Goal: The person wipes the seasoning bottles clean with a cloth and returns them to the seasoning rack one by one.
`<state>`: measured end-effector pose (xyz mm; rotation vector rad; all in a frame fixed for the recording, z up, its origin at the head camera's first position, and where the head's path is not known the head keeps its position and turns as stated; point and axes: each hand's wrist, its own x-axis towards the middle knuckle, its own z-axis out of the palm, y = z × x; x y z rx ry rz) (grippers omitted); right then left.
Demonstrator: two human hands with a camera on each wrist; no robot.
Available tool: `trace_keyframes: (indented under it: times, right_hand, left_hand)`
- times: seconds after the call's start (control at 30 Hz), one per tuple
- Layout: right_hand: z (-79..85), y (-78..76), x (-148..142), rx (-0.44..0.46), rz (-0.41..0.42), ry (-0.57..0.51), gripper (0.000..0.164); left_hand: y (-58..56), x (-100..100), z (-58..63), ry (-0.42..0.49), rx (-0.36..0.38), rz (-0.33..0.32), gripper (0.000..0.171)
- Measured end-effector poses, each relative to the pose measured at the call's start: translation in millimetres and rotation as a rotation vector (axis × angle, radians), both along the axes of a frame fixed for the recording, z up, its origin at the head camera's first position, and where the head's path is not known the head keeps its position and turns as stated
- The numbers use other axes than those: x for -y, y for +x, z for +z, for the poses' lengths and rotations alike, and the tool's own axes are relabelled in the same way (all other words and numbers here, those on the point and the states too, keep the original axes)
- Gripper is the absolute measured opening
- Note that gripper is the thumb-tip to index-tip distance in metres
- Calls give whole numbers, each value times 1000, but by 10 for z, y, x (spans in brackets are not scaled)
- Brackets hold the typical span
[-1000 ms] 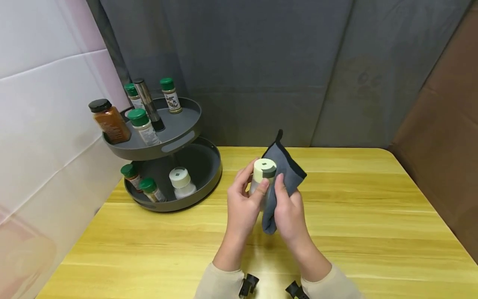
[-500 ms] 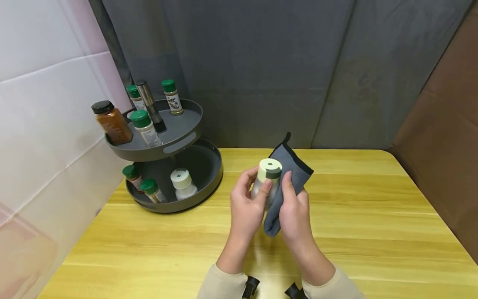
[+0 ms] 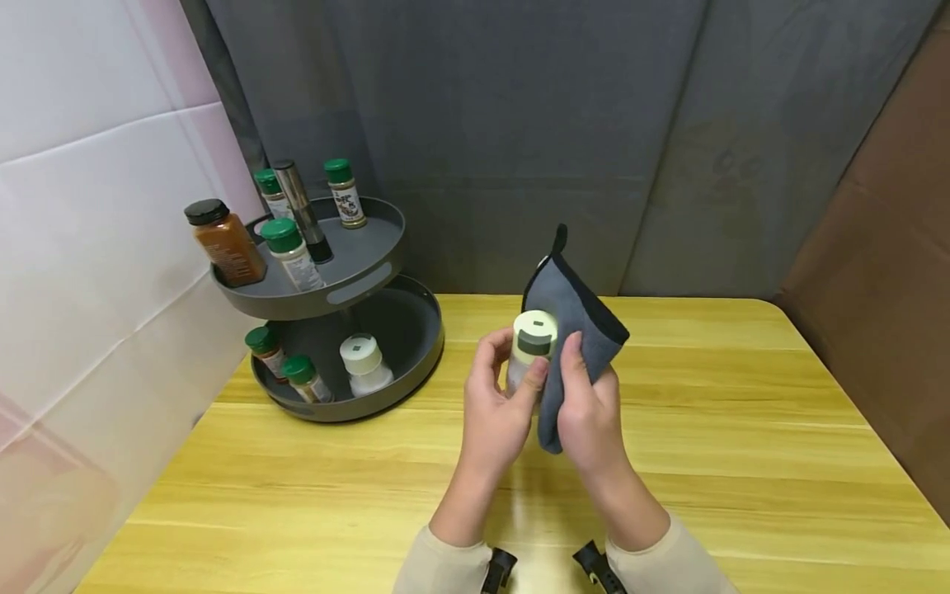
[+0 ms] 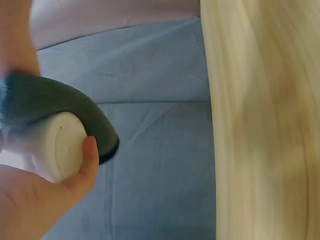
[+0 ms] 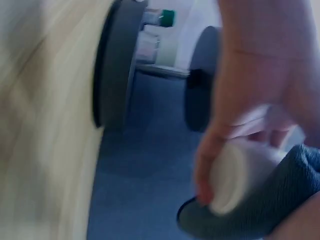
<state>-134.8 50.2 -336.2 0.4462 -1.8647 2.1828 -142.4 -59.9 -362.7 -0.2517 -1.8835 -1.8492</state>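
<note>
Above the table, my left hand (image 3: 499,412) grips a clear shaker bottle (image 3: 517,373) with a cream lid and a grey patch on that lid. My right hand (image 3: 594,412) holds a blue-grey cloth (image 3: 567,301) with black edging and a hanging loop, pressed against the bottle's right side. In the left wrist view the bottle's pale round end (image 4: 70,146) shows, with the cloth (image 4: 75,102) wrapped partly around it. The right wrist view is blurred; there the cloth (image 5: 250,215) lies along the bottle (image 5: 235,175). The right fingers behind the cloth are hidden.
A dark two-tier round rack (image 3: 356,408) stands at the left. Its top tier bears a brown-orange jar (image 3: 228,252), a steel grinder (image 3: 297,202) and green-capped spice bottles. Below are more green-capped bottles and a white-lidded shaker (image 3: 365,367). A grey curtain (image 3: 475,165) hangs behind the table (image 3: 742,429).
The cloth's looped corner has swung up and turned around the bottle. The lid's grey patch has turned to face me. Both hands have shifted slightly to the right.
</note>
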Motion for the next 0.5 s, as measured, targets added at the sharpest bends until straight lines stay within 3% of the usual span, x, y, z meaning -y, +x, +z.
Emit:
trace_keyframes:
  times: [0.17, 0.3, 0.37, 0.5]
  right_hand:
    - [-177, -30, -9, 127, 34, 96, 52]
    - [-170, -28, -43, 258, 18, 134, 58]
    - [-113, -35, -56, 258, 1, 108, 59]
    - [-42, -43, -46, 126, -25, 51, 55]
  left_hand:
    - [-3, 49, 14, 1, -7, 27, 37]
    - [-28, 55, -40, -55, 9, 68, 35]
    - [-38, 40, -72, -72, 18, 70, 35]
    - [-39, 8, -91, -60, 27, 32, 35]
